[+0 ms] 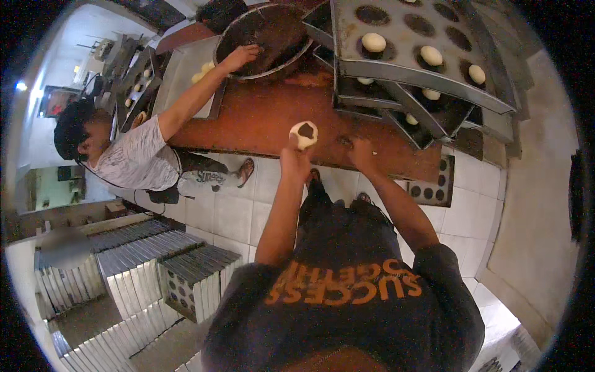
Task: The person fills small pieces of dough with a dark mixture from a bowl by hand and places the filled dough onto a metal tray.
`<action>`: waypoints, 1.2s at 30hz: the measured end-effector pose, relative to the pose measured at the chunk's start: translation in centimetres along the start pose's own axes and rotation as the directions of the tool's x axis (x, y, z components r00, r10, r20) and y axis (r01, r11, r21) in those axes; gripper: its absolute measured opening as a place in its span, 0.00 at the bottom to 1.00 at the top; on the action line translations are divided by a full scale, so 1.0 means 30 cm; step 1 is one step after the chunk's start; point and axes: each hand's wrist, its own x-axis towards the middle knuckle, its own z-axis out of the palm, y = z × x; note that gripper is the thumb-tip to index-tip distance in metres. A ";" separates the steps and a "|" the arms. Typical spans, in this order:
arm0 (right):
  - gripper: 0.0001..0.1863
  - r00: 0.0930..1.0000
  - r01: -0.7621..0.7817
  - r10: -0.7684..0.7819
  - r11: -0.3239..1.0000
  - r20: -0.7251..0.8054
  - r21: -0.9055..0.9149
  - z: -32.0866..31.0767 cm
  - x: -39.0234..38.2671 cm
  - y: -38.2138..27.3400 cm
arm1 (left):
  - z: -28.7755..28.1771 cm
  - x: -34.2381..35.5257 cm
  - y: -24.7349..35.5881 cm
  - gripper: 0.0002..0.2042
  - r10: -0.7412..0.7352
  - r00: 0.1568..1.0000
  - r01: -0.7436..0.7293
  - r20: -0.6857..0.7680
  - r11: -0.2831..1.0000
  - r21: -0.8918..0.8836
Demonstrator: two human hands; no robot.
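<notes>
In my left hand [294, 159] is a flattened piece of pale dough [296, 139] with a dark filling [305, 130] in its middle, held up over the reddish-brown table [248, 111]. A little to the right, my right hand [361, 150] is over the table near its front edge; its fingertips are dark and smeared, so their grip is unclear. A small pale crumb [374, 152] lies beside it.
A co-worker [124, 152] at left reaches into a large dark bowl [266, 34], beside a tray [167, 93] of dough pieces. Stacked metal trays [396, 67] with dough balls stand at back right. Another pan [421, 193] is below the table; many pans [130, 279] are stacked lower left.
</notes>
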 end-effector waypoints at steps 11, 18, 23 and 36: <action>0.12 0.977 0.071 0.112 0.627 -0.180 0.776 -0.335 -0.209 -0.030 | 0.091 -0.105 -0.331 0.29 -0.301 0.892 0.243 0.337 0.948 0.205; 0.13 0.802 0.188 0.110 0.886 -0.586 0.424 -0.619 -0.317 0.061 | 0.413 -0.253 -0.484 0.24 -0.486 0.690 0.354 0.537 0.873 0.335; 0.15 0.871 0.177 0.082 0.867 -0.484 0.466 -0.693 -0.378 0.175 | 0.482 -0.145 -0.621 0.20 -0.657 0.621 0.454 0.428 0.746 0.487; 0.10 0.790 0.249 -0.025 0.926 -0.613 0.283 -0.567 -0.295 0.244 | 0.463 -0.124 -0.642 0.11 -0.449 0.867 0.303 0.217 0.820 0.486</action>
